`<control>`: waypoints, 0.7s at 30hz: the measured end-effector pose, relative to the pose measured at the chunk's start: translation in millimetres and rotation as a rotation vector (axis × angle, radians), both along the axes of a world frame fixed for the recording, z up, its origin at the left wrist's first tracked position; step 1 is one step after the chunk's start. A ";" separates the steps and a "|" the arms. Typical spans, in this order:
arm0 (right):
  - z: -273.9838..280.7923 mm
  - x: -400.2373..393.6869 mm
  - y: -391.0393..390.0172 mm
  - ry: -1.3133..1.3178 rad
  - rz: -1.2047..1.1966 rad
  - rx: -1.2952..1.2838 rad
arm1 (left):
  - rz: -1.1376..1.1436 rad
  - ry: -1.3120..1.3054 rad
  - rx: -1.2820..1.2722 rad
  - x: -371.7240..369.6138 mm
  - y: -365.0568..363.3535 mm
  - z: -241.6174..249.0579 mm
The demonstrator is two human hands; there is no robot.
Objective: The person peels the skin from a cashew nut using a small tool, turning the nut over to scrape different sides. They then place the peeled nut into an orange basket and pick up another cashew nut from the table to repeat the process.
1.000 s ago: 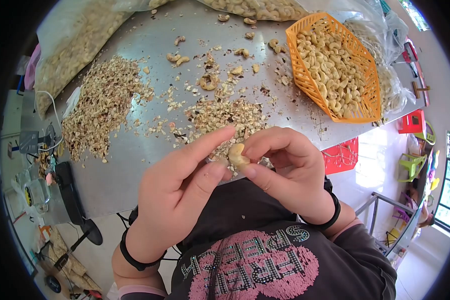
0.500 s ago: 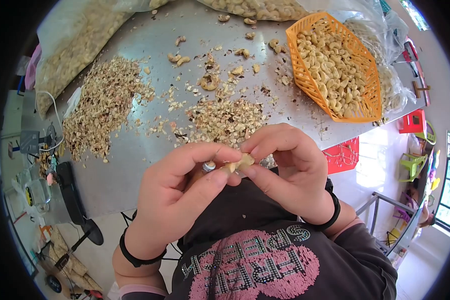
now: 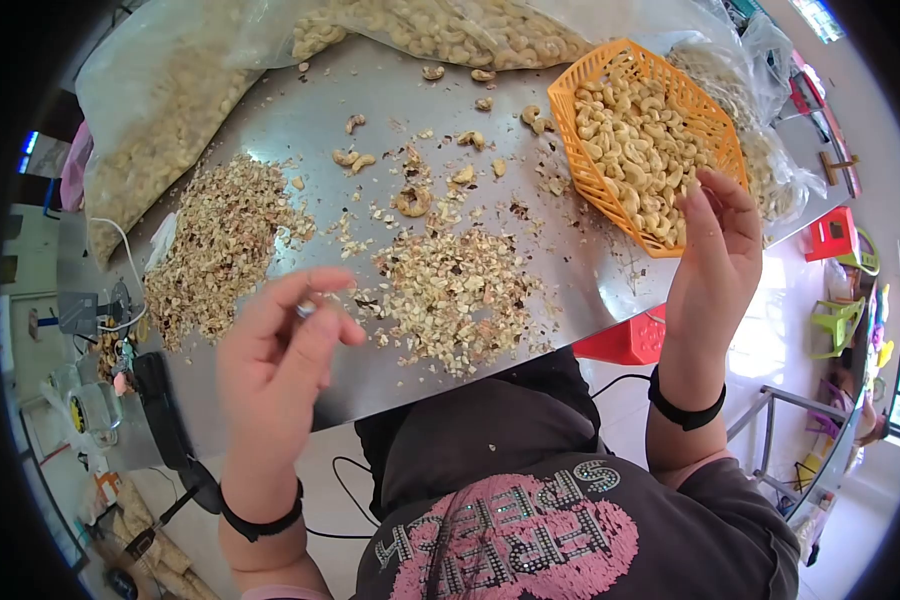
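Observation:
My left hand [image 3: 285,355], slightly blurred, is raised over the table's near-left part. Its thumb and index finger close around a small silvery metal piece [image 3: 308,308], mostly hidden by the fingers. My right hand [image 3: 715,235] is at the near-right rim of the orange plastic basket [image 3: 580,180], which is filled with pale cashews [image 3: 640,150]. Its thumb and fingertips come together over the nuts, and whatever lies between them cannot be made out. Between the hands lies a heap of cashew skin flakes [image 3: 455,290].
A larger flake heap [image 3: 220,240] spreads at the left. Big clear bags of cashews [image 3: 160,150] line the far and left edges. Several loose cashews [image 3: 353,160] lie on the metal table [image 3: 360,80]. A red stool [image 3: 630,340] stands below the table's right edge.
The hands, together over the near flake heap around a cashew, have parted. My right hand moved right and away from me to the basket; my left hand moved left with the silvery piece.

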State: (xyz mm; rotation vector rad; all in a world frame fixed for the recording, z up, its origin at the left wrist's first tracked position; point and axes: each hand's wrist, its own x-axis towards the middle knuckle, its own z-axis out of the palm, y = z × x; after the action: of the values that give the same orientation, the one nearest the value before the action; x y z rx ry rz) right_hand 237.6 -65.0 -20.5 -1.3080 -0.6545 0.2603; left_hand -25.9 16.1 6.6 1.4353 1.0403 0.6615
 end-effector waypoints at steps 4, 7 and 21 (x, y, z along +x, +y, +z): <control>0.1 -11.9 -3.9 0.083 0.088 -0.016 | 0.009 0.226 0.141 2.8 30.1 3.5; -2.7 -19.4 -7.8 0.116 0.205 -0.027 | -0.028 0.387 0.374 13.0 60.3 -14.0; -10.5 -44.1 -17.7 0.235 0.558 -0.138 | -0.156 0.608 0.781 32.0 120.3 -70.9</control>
State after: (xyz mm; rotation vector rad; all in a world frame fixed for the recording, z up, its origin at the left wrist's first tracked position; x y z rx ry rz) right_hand 193.5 -82.6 -31.0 -1.1788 -0.7999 0.9140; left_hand 6.1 136.4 -64.3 2.4795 1.1611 0.5460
